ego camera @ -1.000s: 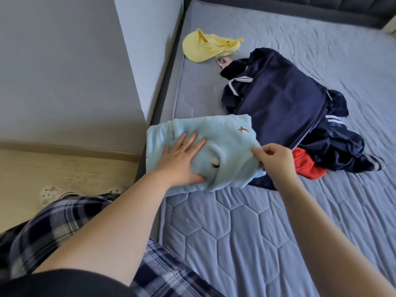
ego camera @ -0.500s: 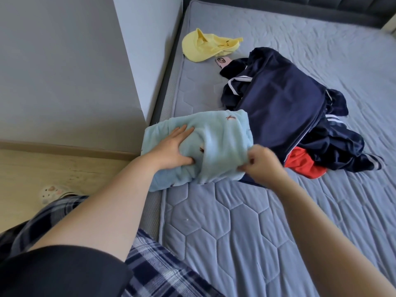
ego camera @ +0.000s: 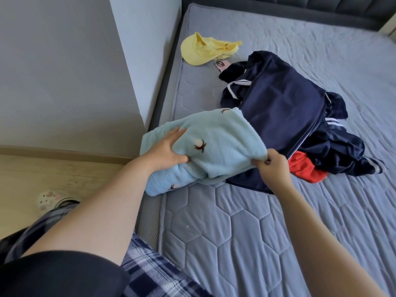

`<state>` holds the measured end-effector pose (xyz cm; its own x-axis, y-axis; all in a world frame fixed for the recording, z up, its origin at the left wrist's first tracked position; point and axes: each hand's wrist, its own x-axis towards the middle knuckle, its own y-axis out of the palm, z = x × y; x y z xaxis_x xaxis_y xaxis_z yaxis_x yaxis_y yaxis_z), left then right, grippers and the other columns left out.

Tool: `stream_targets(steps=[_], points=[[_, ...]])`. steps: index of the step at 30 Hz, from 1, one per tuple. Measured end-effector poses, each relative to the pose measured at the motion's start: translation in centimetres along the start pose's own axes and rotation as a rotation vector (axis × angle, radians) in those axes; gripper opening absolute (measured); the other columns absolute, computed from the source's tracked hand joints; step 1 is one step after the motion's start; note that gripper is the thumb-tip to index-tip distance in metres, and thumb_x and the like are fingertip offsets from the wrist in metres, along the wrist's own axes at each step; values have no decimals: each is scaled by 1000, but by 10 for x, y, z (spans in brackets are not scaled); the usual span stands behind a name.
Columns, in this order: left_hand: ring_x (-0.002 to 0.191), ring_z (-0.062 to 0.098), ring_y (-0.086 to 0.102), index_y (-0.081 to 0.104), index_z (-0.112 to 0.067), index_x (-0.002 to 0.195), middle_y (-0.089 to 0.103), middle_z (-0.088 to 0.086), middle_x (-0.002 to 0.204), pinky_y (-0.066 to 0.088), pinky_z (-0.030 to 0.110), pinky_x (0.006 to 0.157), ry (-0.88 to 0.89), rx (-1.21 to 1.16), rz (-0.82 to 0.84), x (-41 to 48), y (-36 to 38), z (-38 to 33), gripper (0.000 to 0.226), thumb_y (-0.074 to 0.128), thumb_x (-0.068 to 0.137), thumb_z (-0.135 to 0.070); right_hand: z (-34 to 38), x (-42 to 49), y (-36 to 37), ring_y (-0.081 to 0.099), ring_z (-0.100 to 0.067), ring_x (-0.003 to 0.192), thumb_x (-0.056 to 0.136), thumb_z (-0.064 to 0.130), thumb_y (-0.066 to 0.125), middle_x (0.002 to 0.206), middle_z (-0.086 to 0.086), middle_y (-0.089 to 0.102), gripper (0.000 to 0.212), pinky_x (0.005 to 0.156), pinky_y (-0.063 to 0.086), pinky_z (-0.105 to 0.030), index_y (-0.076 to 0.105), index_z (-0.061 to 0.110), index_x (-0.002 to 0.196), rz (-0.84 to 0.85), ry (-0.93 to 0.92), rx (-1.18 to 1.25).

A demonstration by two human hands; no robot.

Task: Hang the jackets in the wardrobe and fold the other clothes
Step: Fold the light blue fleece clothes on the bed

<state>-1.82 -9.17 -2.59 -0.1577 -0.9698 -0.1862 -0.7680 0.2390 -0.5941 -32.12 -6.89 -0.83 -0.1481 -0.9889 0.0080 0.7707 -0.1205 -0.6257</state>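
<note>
Fleece (ego camera: 225, 133) overhangs mattress (ego camera: 214, 221) edge; right hand (ego camera: 272, 166) pinches its corner.

Bare left hand (ego camera: 165, 151) and right hand (ego camera: 272, 167); black short sleeve (ego camera: 60, 273); blue-white plaid trousers (ego camera: 150, 273); pale clog (ego camera: 49, 199)

Light-blue fleece garment (ego camera: 218, 146) half-folded at mattress edge; navy jackets (ego camera: 285, 116) heaped beside, touching

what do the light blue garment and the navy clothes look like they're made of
Light blue garment: likely fleece or plush, matte, fuzzy nap, thick rounded folds. Navy clothes: probably smooth synthetic tracksuit fabric, slight sheen, thin flat creases.
</note>
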Motion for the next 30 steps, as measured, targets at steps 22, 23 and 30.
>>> stream_targets(steps=[22, 23, 30], points=[[102, 15, 56, 71, -18, 100, 67, -3, 106, 41, 26, 79, 39, 206, -447, -28, -6, -28, 25, 63, 87, -37, 101, 51, 44, 48, -29, 112, 91, 12, 45, 119, -10, 58, 31, 87, 33, -32, 64, 14, 116, 212, -452, -651], [104, 19, 53, 66, -14, 102, 63, 1, 108, 41, 30, 81, 61, 246, -539, -27, 0, -31, 29, 63, 86, -38, 111, 59, 48, 46, -29, 115, 91, 13, 49, 122, -10, 56, 32, 86, 30, -30, 61, 12, 120, 198, -490, -635], [138, 23, 23, 43, -23, 137, 26, 2, 153, 25, 39, 110, 13, 373, -335, -26, 25, -23, 57, 56, 87, -49, 147, 132, 70, 37, -18, 134, 82, 51, 66, 146, 3, 40, 71, 104, 29, -28, 40, 24, 143, 905, -304, -642]])
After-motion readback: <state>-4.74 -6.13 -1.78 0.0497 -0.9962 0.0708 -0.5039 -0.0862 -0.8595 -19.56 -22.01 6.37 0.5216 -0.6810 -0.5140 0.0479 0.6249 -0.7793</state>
